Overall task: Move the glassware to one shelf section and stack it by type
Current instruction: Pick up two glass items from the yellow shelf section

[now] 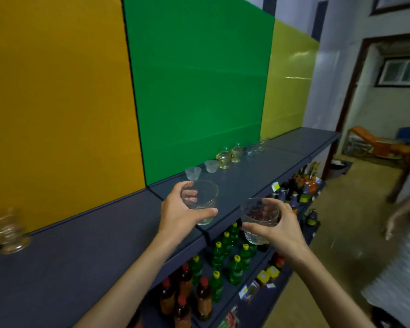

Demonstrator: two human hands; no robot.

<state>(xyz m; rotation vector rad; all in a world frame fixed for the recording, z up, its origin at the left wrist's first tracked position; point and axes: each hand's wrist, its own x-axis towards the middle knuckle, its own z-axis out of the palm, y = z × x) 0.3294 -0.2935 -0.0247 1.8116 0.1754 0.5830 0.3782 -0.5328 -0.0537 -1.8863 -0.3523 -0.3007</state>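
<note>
Head view: her left hand grips one clear tumbler, her right hand another tumbler, both above the shelf edge. Just beyond sit two frosted cups. She'd best nest them slowly, rims level.
</note>
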